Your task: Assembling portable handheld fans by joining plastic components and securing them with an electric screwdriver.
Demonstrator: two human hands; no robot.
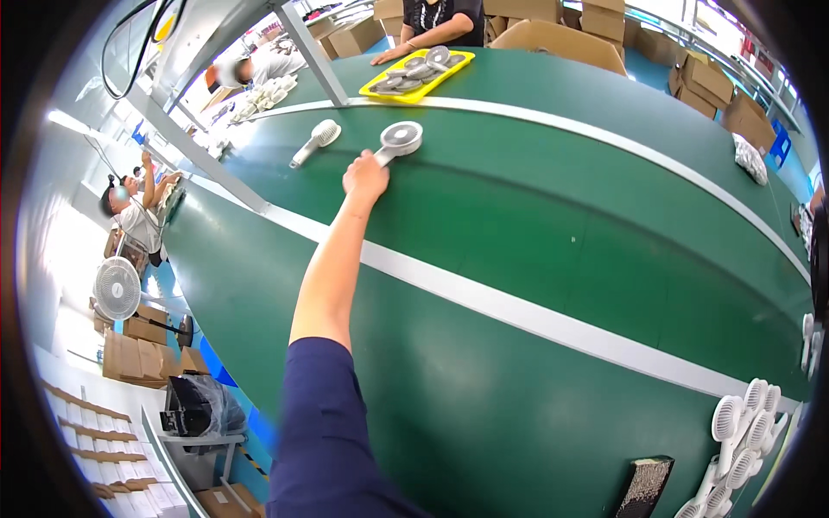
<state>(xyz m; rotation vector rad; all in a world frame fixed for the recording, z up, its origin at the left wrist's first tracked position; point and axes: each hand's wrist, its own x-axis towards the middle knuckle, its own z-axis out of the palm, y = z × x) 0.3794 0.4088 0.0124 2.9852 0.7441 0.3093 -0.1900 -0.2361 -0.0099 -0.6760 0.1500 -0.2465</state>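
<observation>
My left hand [366, 179] reaches far out over the green conveyor belt, its fingers closed round the handle of a white handheld fan [401, 136]. The fan's round grey-centred head points away from me, up and to the right of my fist. To the left of it, a second white handheld fan [325, 132] lies on the belt, apart from my hand. Several more white handheld fans [741, 466] are piled at the lower right on the near green surface. My right hand is out of view.
Beyond the belt, a yellow tray [377, 93] holds several grey-and-white fans, with a co-worker's hand [393, 55] beside it. A metal post [313, 56] rises at the left. White rails [518, 306] edge the belt. A dark-edged block [643, 489] lies near the fan pile.
</observation>
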